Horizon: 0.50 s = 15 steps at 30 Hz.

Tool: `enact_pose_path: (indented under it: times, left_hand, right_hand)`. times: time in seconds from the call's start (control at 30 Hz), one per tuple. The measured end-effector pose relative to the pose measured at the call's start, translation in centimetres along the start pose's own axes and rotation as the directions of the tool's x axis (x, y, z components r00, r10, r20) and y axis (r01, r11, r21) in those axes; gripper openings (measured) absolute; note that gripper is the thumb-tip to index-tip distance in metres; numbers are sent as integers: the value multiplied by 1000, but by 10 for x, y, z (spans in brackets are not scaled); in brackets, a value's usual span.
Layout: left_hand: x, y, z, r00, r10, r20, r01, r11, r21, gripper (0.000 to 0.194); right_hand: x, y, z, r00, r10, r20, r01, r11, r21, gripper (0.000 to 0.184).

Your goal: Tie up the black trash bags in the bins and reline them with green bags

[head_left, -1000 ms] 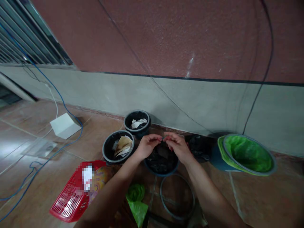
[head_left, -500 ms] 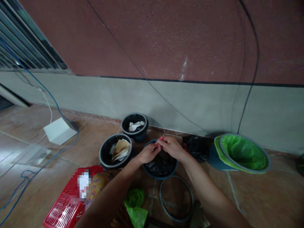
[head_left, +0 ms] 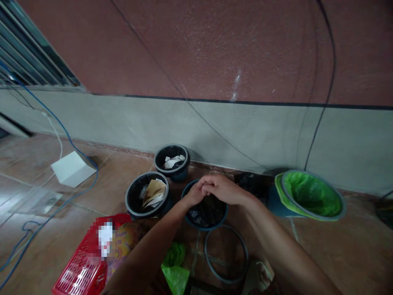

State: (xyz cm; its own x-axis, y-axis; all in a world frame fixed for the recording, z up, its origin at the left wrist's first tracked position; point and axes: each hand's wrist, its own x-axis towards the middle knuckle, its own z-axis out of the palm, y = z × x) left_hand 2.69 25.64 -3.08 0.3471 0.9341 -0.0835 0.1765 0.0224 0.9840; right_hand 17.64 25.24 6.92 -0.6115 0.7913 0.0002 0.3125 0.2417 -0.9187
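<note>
Your left hand (head_left: 193, 196) and right hand (head_left: 222, 189) meet above the far rim of a dark blue round bin (head_left: 205, 228). The fingers (head_left: 206, 185) are curled closed and overlapping; from this view you cannot tell whether they hold anything. A black plastic liner (head_left: 206, 214) lies inside the bin. Expect the liner to be light, soft and slippery: take hold of a gathered fold near the rim, not a taut stretch, which may tear. The bin appears stiff and light. To its left stands a black bin (head_left: 126, 200) containing brown paper (head_left: 154, 192). To its right, a green-lined bin (head_left: 310, 193) lies tilted. A dark ring (head_left: 205, 252) rests on the tile floor (head_left: 337, 254) just in front.
</note>
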Motion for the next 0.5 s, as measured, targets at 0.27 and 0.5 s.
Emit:
enact_pose_path:
  times: [0.27,0.5]
  left_hand:
    - [-10,15,0,968,-9,251,-18,994,108,22]
    - [-6,5,-12,969,-2,248,-17,997,72,41]
  right_hand:
    - [54,6,6,986,106,125,-108,994,9,19]
    - [36,80,21,952,208,-224,-146,953,265,28]
